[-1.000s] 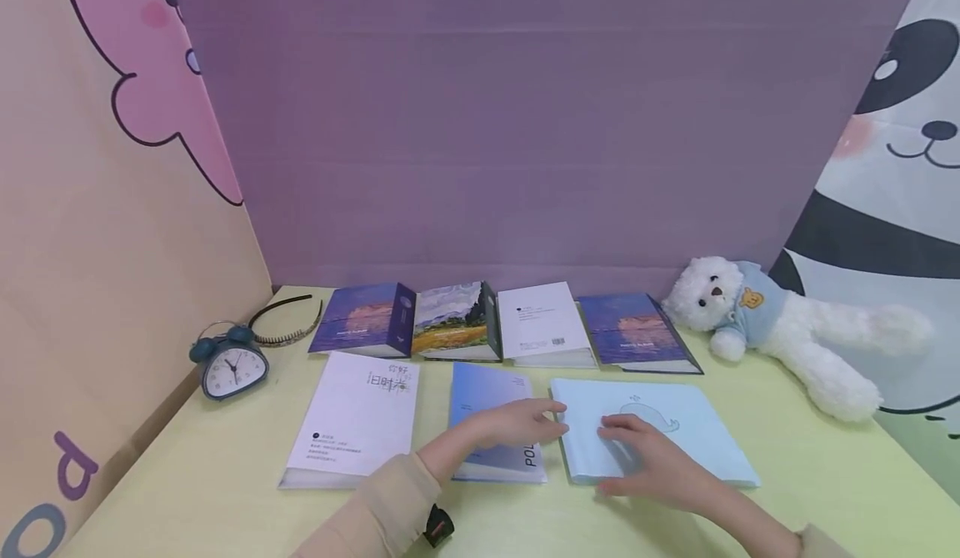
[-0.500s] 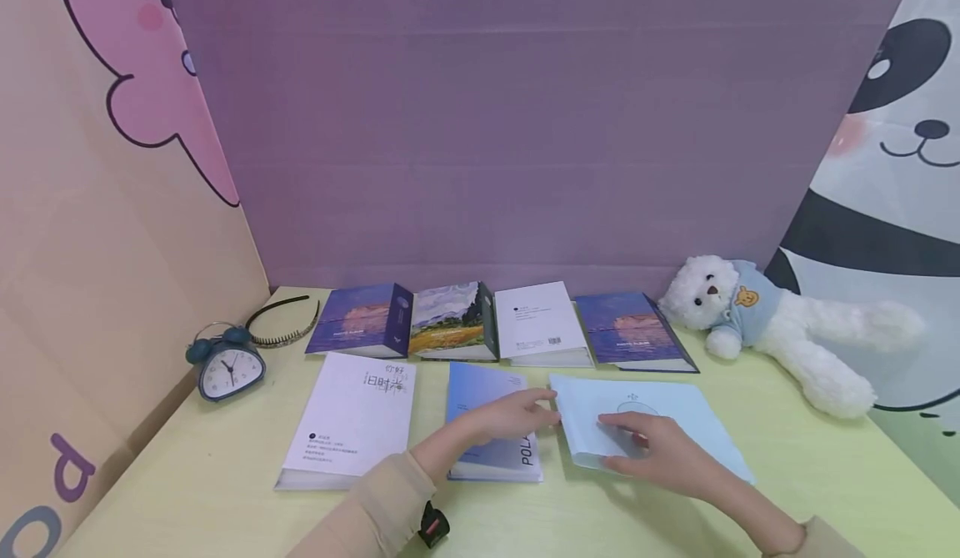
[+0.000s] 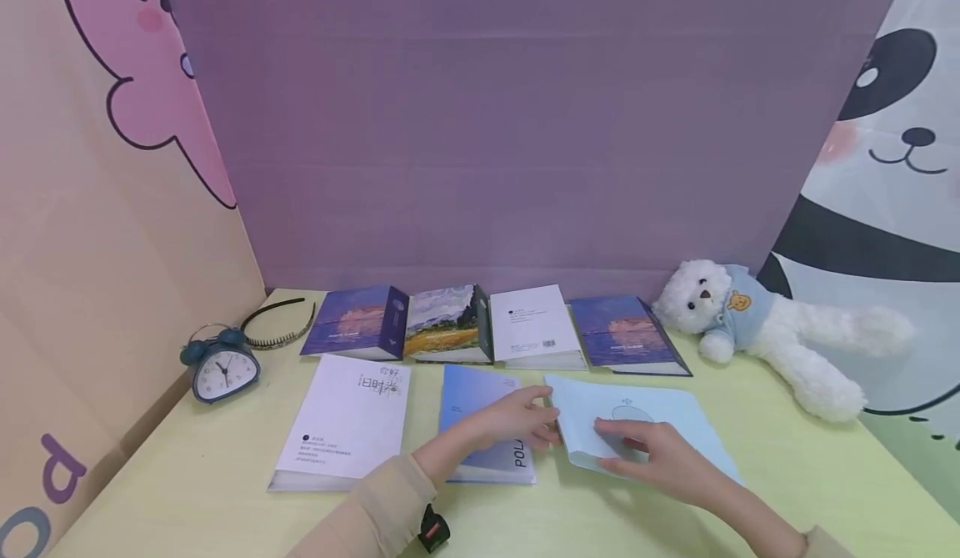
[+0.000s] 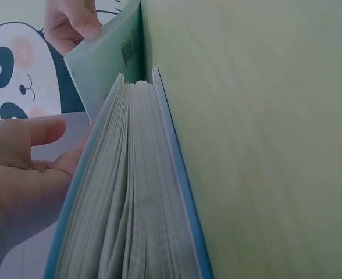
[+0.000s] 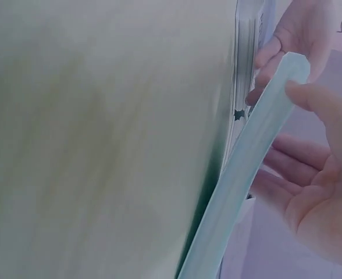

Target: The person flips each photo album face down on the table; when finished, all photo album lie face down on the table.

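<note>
A light blue photo album (image 3: 678, 424) with a faint whale drawing lies at the right front, its left end raised off the table. My right hand (image 3: 663, 458) holds it by the near edge, fingers on the cover and thumb at the side, as the right wrist view shows on the album's edge (image 5: 246, 157). Over the blue gradient album (image 3: 480, 399) reaches my left hand (image 3: 517, 418), its fingertips right at the raised left end. In the left wrist view the left thumb stands out straight, and the blue album's page block hides some of the fingers.
Left of these lies a white album (image 3: 345, 424). Several photo albums, including one with a landscape cover (image 3: 446, 324), line the back. An alarm clock (image 3: 225, 372) and a headband (image 3: 277, 337) sit at the left, a white plush bear (image 3: 757, 324) at the right.
The light blue album's left end has risen from the table, with the right hand now gripping its near edge. The left fingers have dipped at the raised end.
</note>
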A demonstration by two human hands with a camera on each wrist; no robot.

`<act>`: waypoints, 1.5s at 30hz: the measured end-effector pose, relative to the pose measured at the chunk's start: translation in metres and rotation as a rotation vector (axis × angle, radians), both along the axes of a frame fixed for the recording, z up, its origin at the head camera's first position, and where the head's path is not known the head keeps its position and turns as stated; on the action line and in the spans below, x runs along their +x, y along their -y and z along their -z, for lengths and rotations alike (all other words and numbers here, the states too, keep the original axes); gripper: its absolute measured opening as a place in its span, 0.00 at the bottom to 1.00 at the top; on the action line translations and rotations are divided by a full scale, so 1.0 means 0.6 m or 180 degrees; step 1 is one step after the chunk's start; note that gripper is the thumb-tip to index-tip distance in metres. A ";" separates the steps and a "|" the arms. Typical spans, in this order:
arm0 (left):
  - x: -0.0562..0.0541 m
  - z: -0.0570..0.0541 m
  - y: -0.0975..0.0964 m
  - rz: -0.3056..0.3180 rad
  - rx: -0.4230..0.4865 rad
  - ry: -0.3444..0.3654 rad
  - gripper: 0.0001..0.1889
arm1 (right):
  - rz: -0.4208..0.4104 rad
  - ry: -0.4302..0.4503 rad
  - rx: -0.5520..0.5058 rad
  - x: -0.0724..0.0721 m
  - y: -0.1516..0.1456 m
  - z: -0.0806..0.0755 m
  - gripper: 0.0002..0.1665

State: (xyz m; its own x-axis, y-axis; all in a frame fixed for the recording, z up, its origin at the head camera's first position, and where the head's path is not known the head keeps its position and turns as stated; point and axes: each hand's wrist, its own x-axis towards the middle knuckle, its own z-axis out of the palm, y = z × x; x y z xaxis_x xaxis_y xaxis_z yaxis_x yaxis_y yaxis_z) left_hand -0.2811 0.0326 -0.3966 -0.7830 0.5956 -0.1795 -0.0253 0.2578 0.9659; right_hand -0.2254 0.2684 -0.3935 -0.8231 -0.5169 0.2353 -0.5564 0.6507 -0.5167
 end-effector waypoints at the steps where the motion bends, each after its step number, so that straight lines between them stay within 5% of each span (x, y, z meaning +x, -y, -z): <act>1: -0.001 0.001 0.000 -0.0009 0.0026 0.0028 0.30 | 0.0024 -0.0068 0.0113 0.003 0.003 -0.001 0.28; 6: 0.002 -0.003 0.000 -0.0018 0.0183 0.0130 0.31 | 0.0383 -0.0276 0.0511 0.022 0.032 -0.007 0.36; 17: 0.012 -0.016 -0.009 -0.0183 0.0520 0.0229 0.34 | 0.0942 -0.0600 0.0651 0.031 0.062 -0.013 0.50; 22: 0.010 -0.018 -0.012 -0.0172 0.0590 0.0181 0.34 | 0.0923 -0.0599 0.0443 0.030 0.063 -0.019 0.44; 29: 0.001 -0.013 -0.009 0.0129 0.0504 0.0055 0.29 | 0.0813 -0.0349 -0.0098 0.027 0.060 -0.033 0.36; 39: 0.000 -0.015 -0.012 0.0210 0.0462 -0.0085 0.28 | 0.0329 -0.1252 -0.0026 0.024 0.042 -0.043 0.34; 45: -0.004 -0.015 -0.014 0.0308 0.0576 -0.0113 0.31 | 0.0329 -0.1236 -0.0202 0.015 0.038 -0.055 0.25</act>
State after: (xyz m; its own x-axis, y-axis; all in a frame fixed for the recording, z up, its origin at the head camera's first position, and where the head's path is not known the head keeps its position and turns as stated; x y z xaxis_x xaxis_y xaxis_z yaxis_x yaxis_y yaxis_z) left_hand -0.2835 0.0409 -0.3875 -0.7245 0.6883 -0.0361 0.0261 0.0797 0.9965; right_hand -0.2167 0.2455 -0.3607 -0.7136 -0.4105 0.5676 -0.6514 0.6871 -0.3220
